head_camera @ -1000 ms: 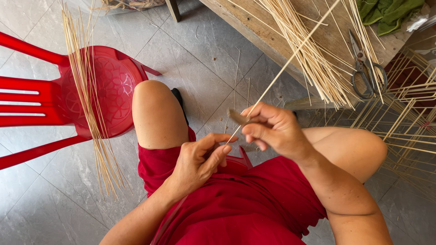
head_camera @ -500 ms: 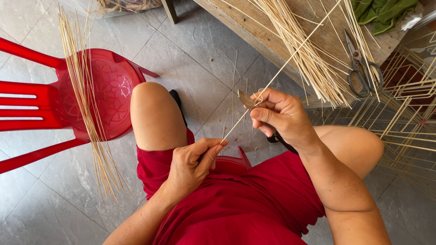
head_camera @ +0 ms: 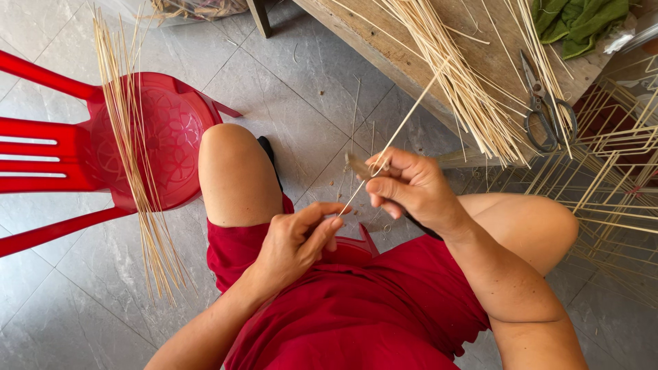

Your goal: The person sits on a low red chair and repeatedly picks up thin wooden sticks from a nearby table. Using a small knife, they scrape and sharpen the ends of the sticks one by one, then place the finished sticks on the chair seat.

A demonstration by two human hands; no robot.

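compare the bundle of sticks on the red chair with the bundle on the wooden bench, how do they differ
The bundle on the red chair lies across the seat and its lower ends hang over the tiled floor; the bundle on the wooden bench rests on the boards, overhanging their edge. The chair bundle looks thinner and apart from both hands; the bench bundle looks thicker and lies beside scissors. Both are pale, thin, straight sticks.

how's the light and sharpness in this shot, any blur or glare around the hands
Head view: soft, even daylight, with only faint shadows on the grey floor tiles and no harsh glare; left hand, right hand and the thin strip between them are sharp, with no motion blur; the red chair looks saturated but not blown out; straight edges bend slightly near the frame borders, hinting at a wide lens.
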